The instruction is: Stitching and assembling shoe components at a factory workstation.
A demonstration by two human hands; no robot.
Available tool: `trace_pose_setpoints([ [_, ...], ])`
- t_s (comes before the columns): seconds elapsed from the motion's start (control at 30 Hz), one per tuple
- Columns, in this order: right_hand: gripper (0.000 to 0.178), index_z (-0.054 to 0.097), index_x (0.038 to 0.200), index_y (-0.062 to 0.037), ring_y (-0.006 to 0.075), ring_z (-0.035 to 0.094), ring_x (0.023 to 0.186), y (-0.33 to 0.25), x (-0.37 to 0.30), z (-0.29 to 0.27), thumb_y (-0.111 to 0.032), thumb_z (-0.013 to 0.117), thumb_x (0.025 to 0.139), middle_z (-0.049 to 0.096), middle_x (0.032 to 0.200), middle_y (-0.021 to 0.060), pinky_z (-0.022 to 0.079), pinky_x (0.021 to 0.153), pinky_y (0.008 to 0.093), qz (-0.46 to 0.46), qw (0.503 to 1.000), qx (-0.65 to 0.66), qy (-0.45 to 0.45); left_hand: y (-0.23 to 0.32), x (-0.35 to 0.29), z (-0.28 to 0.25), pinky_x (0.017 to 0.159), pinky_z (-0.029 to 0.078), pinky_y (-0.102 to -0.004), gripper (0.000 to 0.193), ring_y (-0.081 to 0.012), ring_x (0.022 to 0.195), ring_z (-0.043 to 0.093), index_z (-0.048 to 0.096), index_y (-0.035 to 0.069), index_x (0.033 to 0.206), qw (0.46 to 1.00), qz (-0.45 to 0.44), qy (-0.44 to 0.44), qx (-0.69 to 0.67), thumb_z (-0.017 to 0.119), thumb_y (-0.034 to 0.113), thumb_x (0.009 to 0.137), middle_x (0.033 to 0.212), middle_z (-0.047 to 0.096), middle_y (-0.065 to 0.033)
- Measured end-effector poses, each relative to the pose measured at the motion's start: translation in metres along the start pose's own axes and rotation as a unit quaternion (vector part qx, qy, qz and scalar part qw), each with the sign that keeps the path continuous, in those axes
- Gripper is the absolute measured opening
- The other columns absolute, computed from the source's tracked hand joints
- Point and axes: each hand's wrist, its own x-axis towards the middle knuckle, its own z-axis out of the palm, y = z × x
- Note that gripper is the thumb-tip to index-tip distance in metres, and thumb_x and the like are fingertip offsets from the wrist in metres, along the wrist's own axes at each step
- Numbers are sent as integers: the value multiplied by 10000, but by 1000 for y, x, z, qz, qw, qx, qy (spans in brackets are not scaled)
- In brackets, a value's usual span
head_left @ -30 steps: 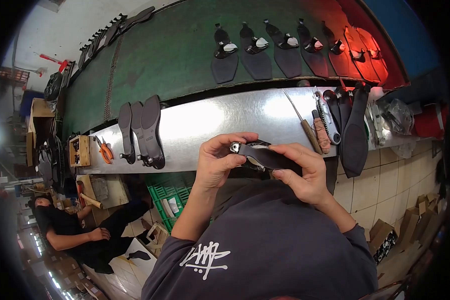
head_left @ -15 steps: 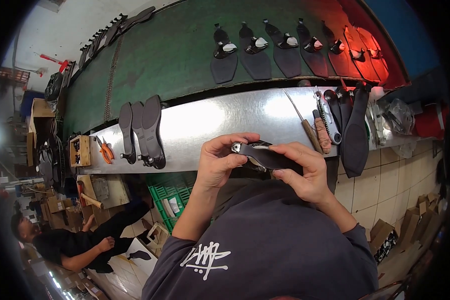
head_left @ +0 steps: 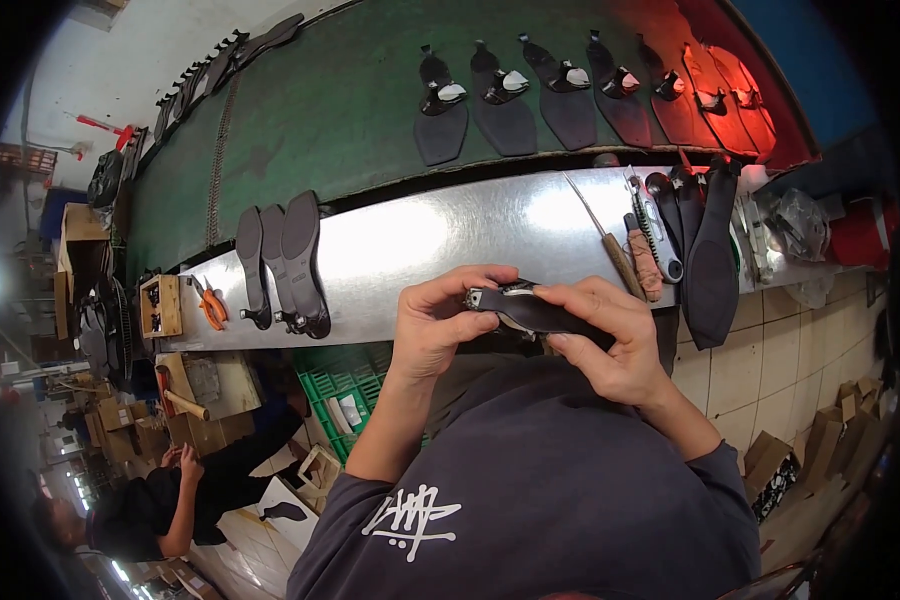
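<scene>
Gripping a black shoe sole (head_left: 535,310), both hands (brown cartons (head_left: 820,450) lower right)

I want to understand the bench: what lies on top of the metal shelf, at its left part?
On the metal shelf lie three dark shoe soles and orange pliers beside a small wooden box. The box's contents are too small to tell.

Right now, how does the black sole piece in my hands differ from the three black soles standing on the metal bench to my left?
The sole piece in hand lies roughly level, gripped at both ends by the left hand and right hand; the three soles stand untouched on the metal bench. The sole piece in hand shows a pale metal-looking part at its left end; the three soles look plain dark. All are dark, narrow sole shapes.
</scene>
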Motion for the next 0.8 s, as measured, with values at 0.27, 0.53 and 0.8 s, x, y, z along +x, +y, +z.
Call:
trace_pose_setpoints([
  [0.27,412,632,1151,14,154,602,784,-4,3,-7,45,643,740,626,903,101,457,718,240,-16,1000,24,2,1,0,-6,906,503,-354,314,-249,1042,619,659,0,1016,999,13,20,-26,714,-61,713,1152,620,-221],
  [0.53,409,544,1279,3,82,556,796,13,-4,-1,-67,592,879,609,927,26,431,723,196,184,932,311,16,0,0,0,919,506,-368,288,-260,1064,611,636,2,1058,999,-15,18,-48,662,-28,772,1167,613,-217],
  [0.8,503,365,1389,15,119,559,751,29,4,0,-307,412,1005,592,964,80,451,688,251,262,800,540,-22,-11,1,-13,713,592,-297,361,-351,1071,608,497,121,1261,927,-133,29,-350,554,174,909,1266,541,-212],
])
